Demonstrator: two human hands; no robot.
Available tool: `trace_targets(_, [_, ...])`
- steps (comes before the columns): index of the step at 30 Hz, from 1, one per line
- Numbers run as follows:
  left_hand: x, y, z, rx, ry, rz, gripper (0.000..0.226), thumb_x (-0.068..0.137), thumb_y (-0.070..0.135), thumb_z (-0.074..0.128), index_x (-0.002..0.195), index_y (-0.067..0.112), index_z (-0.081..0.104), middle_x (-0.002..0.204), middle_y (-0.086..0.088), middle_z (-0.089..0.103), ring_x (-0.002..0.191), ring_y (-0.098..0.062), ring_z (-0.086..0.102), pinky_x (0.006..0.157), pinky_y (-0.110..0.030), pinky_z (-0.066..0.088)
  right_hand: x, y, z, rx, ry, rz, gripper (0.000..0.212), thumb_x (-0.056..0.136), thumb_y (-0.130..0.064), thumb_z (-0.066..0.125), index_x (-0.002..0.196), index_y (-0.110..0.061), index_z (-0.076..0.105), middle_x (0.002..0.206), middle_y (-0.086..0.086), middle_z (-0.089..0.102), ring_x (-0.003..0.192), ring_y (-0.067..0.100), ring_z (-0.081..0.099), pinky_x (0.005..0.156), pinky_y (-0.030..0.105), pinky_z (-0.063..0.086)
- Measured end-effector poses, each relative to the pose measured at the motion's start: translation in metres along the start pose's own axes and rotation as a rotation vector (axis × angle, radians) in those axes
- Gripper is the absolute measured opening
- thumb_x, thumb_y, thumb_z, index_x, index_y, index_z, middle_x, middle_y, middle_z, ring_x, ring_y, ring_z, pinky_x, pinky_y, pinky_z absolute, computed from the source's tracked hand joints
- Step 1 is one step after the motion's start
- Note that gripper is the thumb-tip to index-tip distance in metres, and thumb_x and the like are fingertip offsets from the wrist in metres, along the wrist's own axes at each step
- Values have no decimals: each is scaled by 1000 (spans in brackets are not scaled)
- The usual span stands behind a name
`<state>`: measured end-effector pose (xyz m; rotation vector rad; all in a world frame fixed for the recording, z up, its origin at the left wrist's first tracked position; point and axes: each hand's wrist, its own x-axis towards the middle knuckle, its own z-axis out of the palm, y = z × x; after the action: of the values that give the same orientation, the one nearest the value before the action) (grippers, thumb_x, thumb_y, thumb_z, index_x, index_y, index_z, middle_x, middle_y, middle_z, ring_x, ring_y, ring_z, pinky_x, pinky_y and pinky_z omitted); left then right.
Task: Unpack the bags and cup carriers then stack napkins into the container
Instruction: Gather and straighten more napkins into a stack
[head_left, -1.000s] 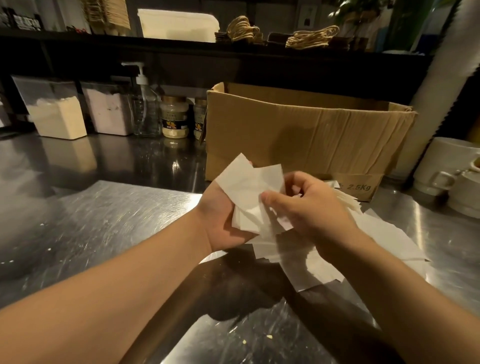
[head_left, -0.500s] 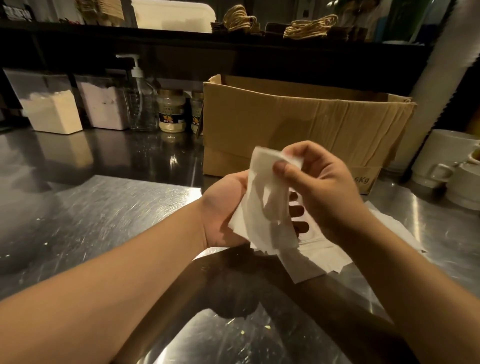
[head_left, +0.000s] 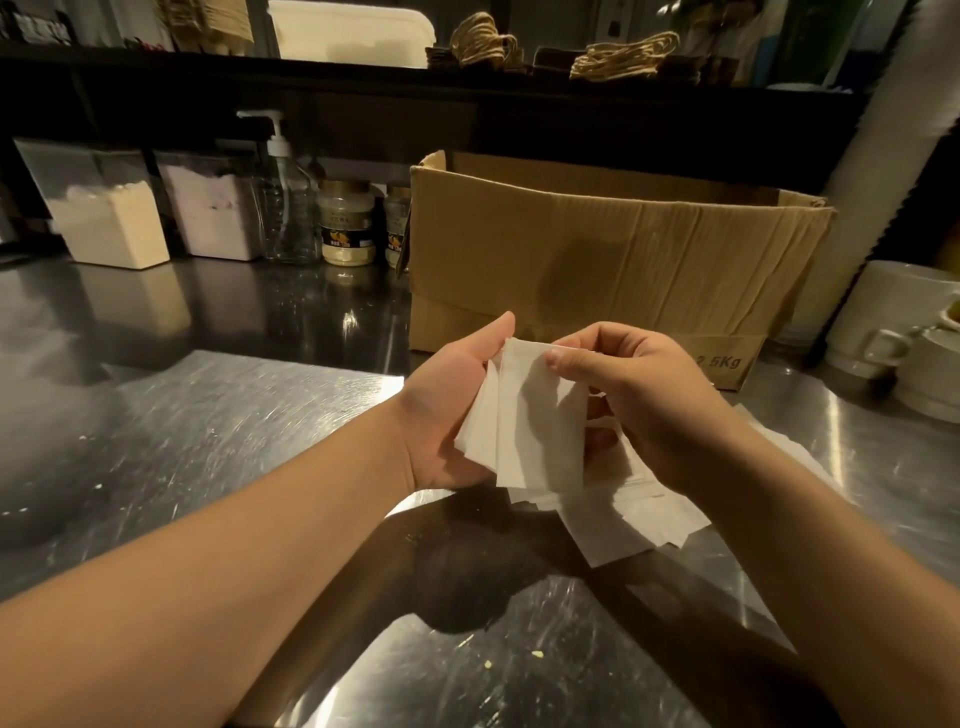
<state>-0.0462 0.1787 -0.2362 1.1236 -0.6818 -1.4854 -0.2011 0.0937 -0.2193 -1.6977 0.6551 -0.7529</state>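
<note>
2 hands, 1 napkin stack (head_left: 524, 421): left hand (head_left: 447, 410) cradles it in curled fingers; right hand (head_left: 639, 400) pinches its top edge, above loose napkins (head_left: 649, 519) on steel counter (head_left: 208, 441).

Head view looks down, close over the counter (head_left: 208, 441).

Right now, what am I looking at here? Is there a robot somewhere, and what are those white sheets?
No robot: a person wears a camera on the head, looking forward and down at their own bare hands. The left hand holds a small bundle of white napkins, and the right hand pinches its top edge. More loose napkins lie on the steel counter under the hands. Behind stands an open cardboard box; jars, a pump bottle and cups line the back.
</note>
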Motion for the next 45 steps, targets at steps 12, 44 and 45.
trace_targets(12, [3,-2,-1,39,2,25,50,99,66,38,119,29,65,103,-7,69,102,-28,63,90,-43,55,0,5,4,-186,22,-155,11,89,-32,73,98,-38,73,115,-4,64,102,15,65,71,31,64])
trace_targets(44, [-3,0,5,-248,-96,114,56,82,35,62,136,16,58,104,-10,67,89,-28,70,78,-40,58,-4,13,8,-708,-136,-452,73,78,-57,77,136,-48,33,124,-29,29,124,13,41,103,45,48])
trace_targets(45, [-2,1,4,-275,-89,111,60,83,32,64,139,15,57,106,-10,66,95,-28,68,84,-40,57,-5,12,9,-699,-111,-455,63,80,-58,73,131,-45,38,123,-27,32,122,12,41,102,43,48])
